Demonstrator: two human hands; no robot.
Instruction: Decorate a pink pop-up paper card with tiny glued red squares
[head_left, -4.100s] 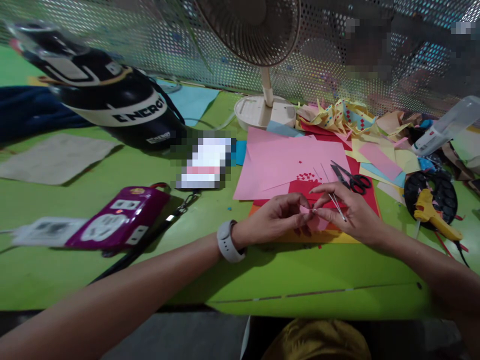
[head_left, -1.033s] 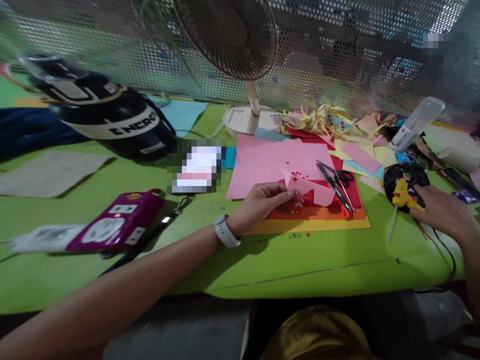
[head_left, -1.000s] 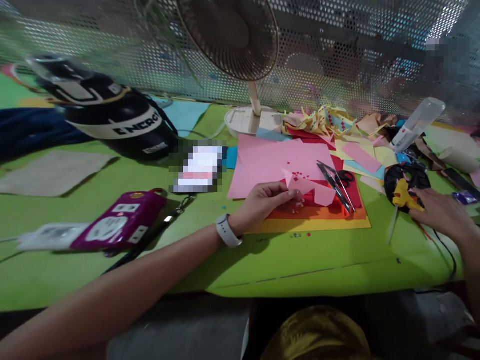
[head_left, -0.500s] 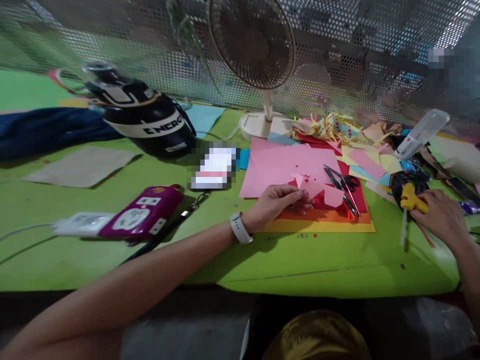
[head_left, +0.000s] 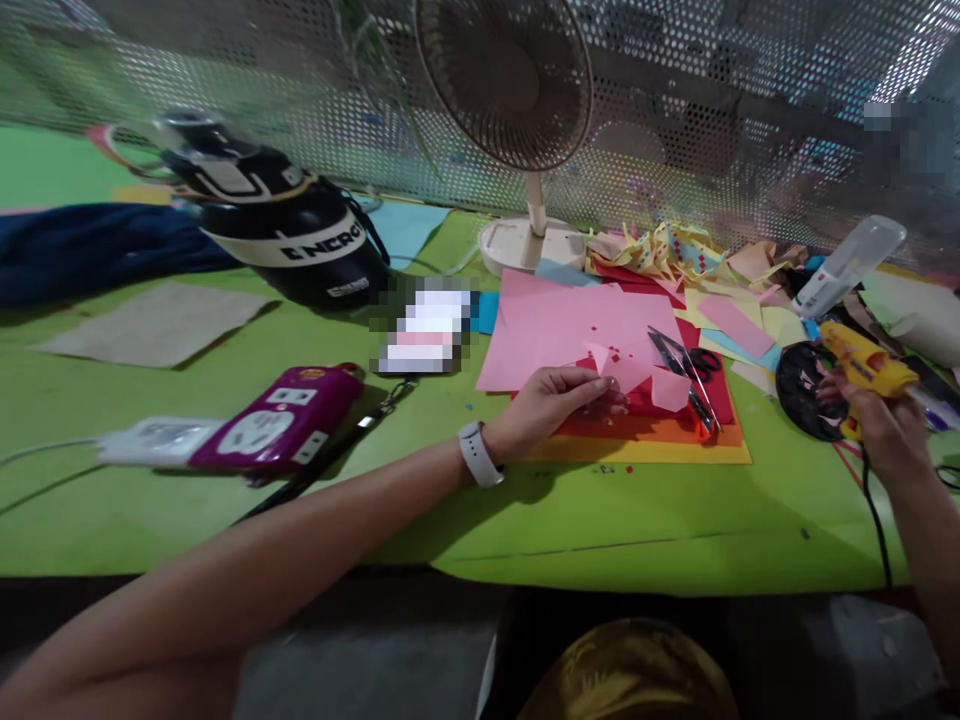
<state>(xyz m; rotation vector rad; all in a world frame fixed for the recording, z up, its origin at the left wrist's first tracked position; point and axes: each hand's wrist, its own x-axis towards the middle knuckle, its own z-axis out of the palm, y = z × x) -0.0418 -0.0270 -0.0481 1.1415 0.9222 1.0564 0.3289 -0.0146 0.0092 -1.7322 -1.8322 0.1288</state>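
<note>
Left hand [head_left: 551, 405] is pinching a small pink paper cutout [head_left: 626, 368] between thumb and fingertips, above the red sheet [head_left: 716, 395]. Scissors [head_left: 686, 365] are lying at its 3 o'clock. Right hand [head_left: 881, 430] is closing around a yellow glue gun [head_left: 862, 365], lifted beside the black stand [head_left: 799, 390] at its 9 o'clock.

The pink paper piece [head_left: 628, 368] looks thin and matt, like the coloured paper sheets [head_left: 570, 325] under it. The glue gun [head_left: 862, 366] is glossy yellow plastic, the scissors [head_left: 686, 365] have shiny metal blades, and the fan [head_left: 504, 75] has a matt plastic grille.
</note>
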